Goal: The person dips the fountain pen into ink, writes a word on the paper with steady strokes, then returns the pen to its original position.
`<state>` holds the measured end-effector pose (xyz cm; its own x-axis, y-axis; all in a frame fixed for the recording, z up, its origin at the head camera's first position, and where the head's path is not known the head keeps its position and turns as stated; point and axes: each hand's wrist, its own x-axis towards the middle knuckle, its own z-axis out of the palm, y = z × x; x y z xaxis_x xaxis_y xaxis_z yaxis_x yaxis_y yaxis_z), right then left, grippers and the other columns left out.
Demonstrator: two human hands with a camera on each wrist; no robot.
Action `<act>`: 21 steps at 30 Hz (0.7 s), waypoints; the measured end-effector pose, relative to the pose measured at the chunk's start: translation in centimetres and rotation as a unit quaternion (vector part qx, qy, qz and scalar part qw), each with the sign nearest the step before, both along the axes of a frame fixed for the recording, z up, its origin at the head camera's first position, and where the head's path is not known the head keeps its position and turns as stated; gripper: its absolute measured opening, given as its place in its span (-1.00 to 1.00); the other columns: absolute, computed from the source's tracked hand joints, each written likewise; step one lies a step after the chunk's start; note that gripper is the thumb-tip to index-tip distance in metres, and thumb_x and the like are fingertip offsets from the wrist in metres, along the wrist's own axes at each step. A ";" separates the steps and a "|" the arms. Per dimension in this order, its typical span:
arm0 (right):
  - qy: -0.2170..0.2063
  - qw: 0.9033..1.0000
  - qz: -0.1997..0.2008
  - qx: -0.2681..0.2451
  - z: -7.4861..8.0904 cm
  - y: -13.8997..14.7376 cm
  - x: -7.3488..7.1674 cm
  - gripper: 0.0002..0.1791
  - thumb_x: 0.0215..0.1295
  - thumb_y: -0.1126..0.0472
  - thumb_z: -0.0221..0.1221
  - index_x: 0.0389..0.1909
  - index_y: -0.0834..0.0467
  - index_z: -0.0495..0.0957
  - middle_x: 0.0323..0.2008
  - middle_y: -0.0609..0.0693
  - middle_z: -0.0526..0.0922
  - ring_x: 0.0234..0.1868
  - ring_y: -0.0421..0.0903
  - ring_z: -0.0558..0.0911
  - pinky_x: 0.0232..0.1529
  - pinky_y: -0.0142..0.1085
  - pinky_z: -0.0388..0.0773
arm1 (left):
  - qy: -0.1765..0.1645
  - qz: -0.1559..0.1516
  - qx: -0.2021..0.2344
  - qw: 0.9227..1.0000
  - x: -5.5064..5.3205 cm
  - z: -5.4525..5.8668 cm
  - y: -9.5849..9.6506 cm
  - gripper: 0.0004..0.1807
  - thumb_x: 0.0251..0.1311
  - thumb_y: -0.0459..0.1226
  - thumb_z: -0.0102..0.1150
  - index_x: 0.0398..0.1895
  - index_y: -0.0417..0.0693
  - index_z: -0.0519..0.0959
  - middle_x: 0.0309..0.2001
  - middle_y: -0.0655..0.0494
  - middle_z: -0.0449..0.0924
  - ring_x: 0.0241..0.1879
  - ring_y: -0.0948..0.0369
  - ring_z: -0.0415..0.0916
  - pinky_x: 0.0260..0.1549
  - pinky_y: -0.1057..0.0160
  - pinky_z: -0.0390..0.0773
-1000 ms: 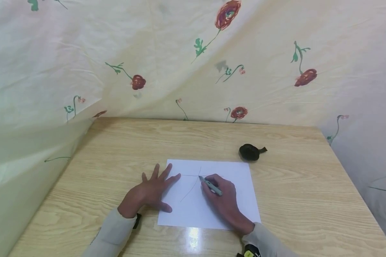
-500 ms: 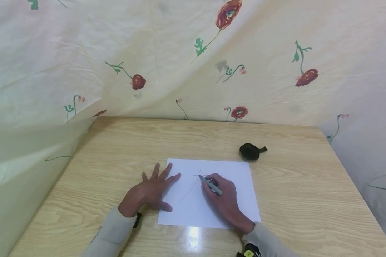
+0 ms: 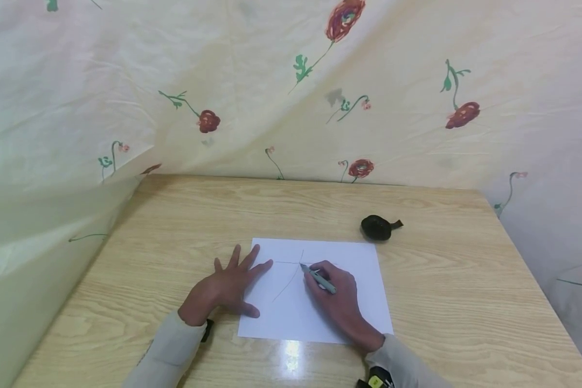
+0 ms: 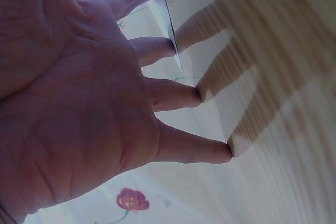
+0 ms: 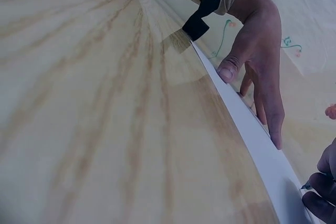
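A white sheet of paper (image 3: pixel 276 321) lies on the wooden table, with a thin horizontal line and a slanting curved line crossing on it. My right hand (image 3: pixel 340 299) grips a grey-green pen (image 3: pixel 326 283), its tip at the crossing. The fingers of my left hand (image 3: pixel 230 286) are spread over the sheet's left edge; thumb and index finger lie on paper. In the left wrist view, the left palm (image 4: pixel 84 103) shows, with two fingertips touching bare wood beyond the paper's edge. The right wrist view catches only the pen's tip (image 5: pixel 306 186) beside the right fingers (image 5: pixel 321 205).
A small black round thing with a short tail (image 3: pixel 376 228) lies just beyond the paper's top right corner. Flower-printed cloth (image 3: pixel 242 81) hangs behind the table (image 3: pixel 446 280) and at both sides. A black strap piece (image 5: pixel 197 23) sits at the left wrist.
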<state>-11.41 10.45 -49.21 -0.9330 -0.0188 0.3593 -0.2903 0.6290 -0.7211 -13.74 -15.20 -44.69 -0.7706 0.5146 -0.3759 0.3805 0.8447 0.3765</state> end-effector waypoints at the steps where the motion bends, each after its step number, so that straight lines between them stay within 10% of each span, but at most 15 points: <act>1: 0.000 1.000 0.000 0.001 0.0 0.0 0.0 -0.89 0.10 0.28 0.41 -0.36 0.07 0.69 -0.63 -0.29 0.58 -0.65 -0.32 0.40 -0.58 -0.40 0.31 | 0.000 0.000 -0.001 1.000 0.0 0.0 0.0 0.18 -0.12 0.06 0.56 0.59 0.18 0.08 0.60 -0.12 -0.31 0.49 -0.37 -0.49 0.12 -0.65 -0.21; 21: -0.002 1.000 0.006 -0.003 -0.6 0.7 1.0 -0.89 0.11 0.25 0.43 -0.36 0.06 0.69 -0.62 -0.30 0.57 -0.64 -0.33 0.40 -0.58 -0.40 0.31 | 0.012 0.002 0.000 1.000 0.4 -0.7 0.1 0.18 -0.13 0.06 0.57 0.58 0.19 0.09 0.60 -0.13 -0.29 0.49 -0.38 -0.46 0.10 -0.66 -0.18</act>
<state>-10.36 11.11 -49.77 -0.9341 -0.0280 0.3558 -0.2950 0.6217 -0.7256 -13.32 -15.10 -45.42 -0.7819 0.5112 -0.3568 0.3859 0.8464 0.3670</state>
